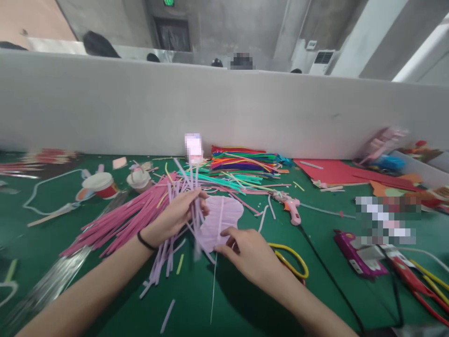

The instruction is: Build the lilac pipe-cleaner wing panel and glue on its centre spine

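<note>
My left hand (180,213) is closed round several lilac pipe cleaners (191,175), which stick up and hang down past the fingers. My right hand (252,255) pinches the lower edge of a flat lilac petal shape (226,210) between thumb and fingers. The shape looks built from pipe cleaners laid side by side, with a raised rib down its middle. A thin pale wire or thread (213,290) runs down below it. Loose lilac pipe cleaners (163,262) lie under my left hand, beside a big bundle of pink ones (122,217).
A pink glue gun (293,210) and yellow-handled scissors (298,260) lie to the right. Behind are multicoloured pipe cleaners (245,161), a blurred phone-like screen (194,147) and a grey partition (224,107). A lidded cup (101,184) stands left; red sheets (336,173) lie right.
</note>
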Demonstrator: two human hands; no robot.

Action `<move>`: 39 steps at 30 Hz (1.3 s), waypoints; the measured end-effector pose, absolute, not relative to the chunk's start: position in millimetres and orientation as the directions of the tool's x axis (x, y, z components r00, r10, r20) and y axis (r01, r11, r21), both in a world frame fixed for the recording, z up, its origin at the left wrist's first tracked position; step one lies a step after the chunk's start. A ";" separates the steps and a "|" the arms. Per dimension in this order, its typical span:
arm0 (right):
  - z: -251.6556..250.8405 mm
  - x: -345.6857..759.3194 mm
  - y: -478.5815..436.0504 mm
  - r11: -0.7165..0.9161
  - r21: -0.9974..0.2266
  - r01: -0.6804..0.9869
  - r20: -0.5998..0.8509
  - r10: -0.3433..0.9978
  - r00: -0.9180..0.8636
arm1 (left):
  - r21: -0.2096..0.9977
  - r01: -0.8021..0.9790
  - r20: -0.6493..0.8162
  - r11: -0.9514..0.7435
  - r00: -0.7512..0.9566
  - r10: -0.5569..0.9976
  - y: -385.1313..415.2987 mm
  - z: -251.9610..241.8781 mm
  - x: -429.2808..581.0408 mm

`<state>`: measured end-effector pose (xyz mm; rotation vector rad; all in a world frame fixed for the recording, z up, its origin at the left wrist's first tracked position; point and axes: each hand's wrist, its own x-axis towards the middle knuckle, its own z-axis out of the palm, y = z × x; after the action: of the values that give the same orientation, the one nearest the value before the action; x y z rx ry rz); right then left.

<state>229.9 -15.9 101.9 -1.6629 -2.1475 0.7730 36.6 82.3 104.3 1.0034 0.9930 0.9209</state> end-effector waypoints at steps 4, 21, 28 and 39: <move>85.6 230.1 -9.2 0.152 -0.648 0.746 -0.132 0.942 -0.307 | 0.967 0.028 -0.253 0.253 0.196 0.947 68.4 96.2 -16.0; 90.1 294.0 22.3 0.069 -0.595 0.800 -0.140 0.972 -0.187 | 0.422 0.904 0.062 -0.072 0.051 0.997 74.7 67.8 -50.2; 91.7 372.6 35.8 -0.549 0.009 0.836 0.041 0.836 0.548 | 0.140 0.925 0.308 -0.354 0.299 0.903 64.0 74.5 4.8; 47.1 391.1 51.6 -0.603 -0.150 0.784 -0.035 0.795 0.605 | 0.313 0.724 0.270 -0.615 0.553 0.789 60.9 59.5 71.5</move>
<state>391.1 51.6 47.1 -2.7063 -1.3373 0.1486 71.5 60.9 59.5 2.6197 1.2876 0.5802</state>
